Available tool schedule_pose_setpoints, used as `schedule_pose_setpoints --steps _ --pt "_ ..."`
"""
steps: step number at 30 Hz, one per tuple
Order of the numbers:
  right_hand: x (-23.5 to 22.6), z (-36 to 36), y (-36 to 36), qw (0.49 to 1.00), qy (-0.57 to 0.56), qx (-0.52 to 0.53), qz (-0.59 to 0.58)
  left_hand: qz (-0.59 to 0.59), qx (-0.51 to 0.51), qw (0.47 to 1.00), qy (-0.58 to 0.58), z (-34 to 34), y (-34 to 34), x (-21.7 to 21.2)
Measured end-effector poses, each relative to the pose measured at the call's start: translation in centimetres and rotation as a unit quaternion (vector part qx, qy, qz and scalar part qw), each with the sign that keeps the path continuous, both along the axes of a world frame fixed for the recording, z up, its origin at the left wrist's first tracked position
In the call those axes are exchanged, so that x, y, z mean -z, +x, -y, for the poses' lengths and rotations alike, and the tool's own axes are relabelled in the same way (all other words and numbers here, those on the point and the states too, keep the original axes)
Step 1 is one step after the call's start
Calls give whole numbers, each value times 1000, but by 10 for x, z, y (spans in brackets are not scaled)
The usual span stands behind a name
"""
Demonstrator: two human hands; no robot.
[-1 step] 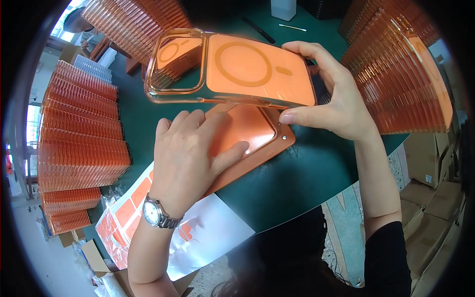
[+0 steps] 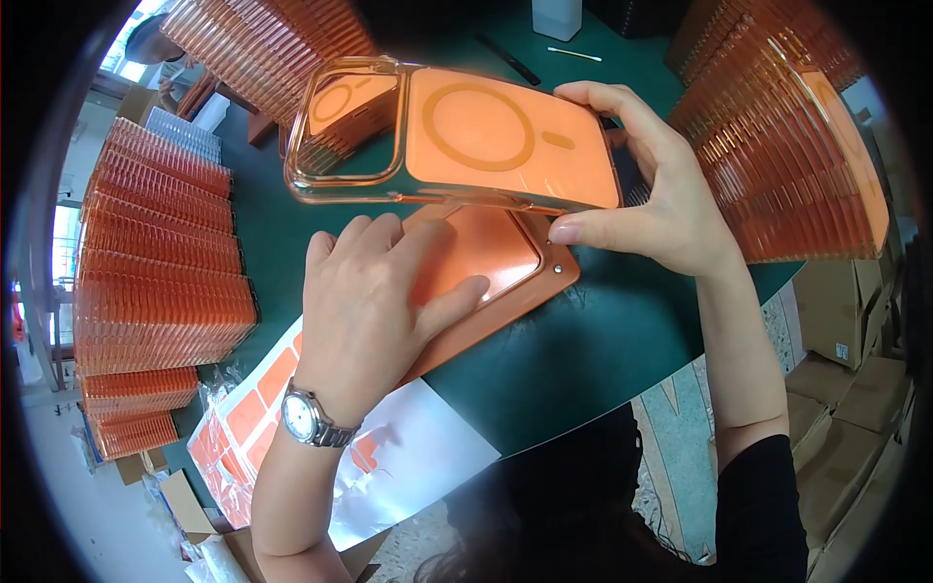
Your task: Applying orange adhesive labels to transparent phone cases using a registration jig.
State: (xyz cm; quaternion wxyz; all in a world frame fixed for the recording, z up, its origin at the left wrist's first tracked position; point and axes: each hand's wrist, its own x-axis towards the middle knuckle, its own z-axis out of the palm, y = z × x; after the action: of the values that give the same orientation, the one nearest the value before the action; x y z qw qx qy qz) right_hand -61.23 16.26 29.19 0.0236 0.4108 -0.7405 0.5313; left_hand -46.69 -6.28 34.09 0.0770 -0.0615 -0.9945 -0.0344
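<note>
My right hand (image 2: 671, 180) grips a clear-edged phone case (image 2: 510, 146) by its right end, thumb below and fingers above. The case has an orange back with a ring mark and a large camera cutout, and is held tilted over the table. Below it, my left hand (image 2: 369, 291) rests on a glossy orange panel (image 2: 498, 255) with thumb and index finger spread apart. This panel lies on an orange-brown base plate (image 2: 554, 282) with small metal studs at its corner. The left fingers partly cover the panel, and the raised case hides its far part.
Tall stacks of orange cases stand at left (image 2: 165, 282), far left (image 2: 262, 49) and right (image 2: 777, 146). An orange sticker sheet (image 2: 428, 457) lies at the near table edge. Behind are a cotton swab (image 2: 573, 54) and a black stick (image 2: 510, 60). Cardboard boxes (image 2: 846, 311) sit at right.
</note>
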Motion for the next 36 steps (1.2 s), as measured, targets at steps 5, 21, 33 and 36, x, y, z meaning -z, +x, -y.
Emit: schedule_pose_setpoints --steps 5,21,33,36 --pt "-3 0 2 1000 3 -2 5 -49 -1 999 -11 1 4 9" --pt "-13 2 13 990 14 -50 132 -14 -48 990 133 5 13 15" --pt "-4 -6 13 996 0 -38 76 -31 -76 985 152 14 18 16" --pt "-2 -4 15 994 -1 -44 95 -44 -68 983 167 14 18 21"
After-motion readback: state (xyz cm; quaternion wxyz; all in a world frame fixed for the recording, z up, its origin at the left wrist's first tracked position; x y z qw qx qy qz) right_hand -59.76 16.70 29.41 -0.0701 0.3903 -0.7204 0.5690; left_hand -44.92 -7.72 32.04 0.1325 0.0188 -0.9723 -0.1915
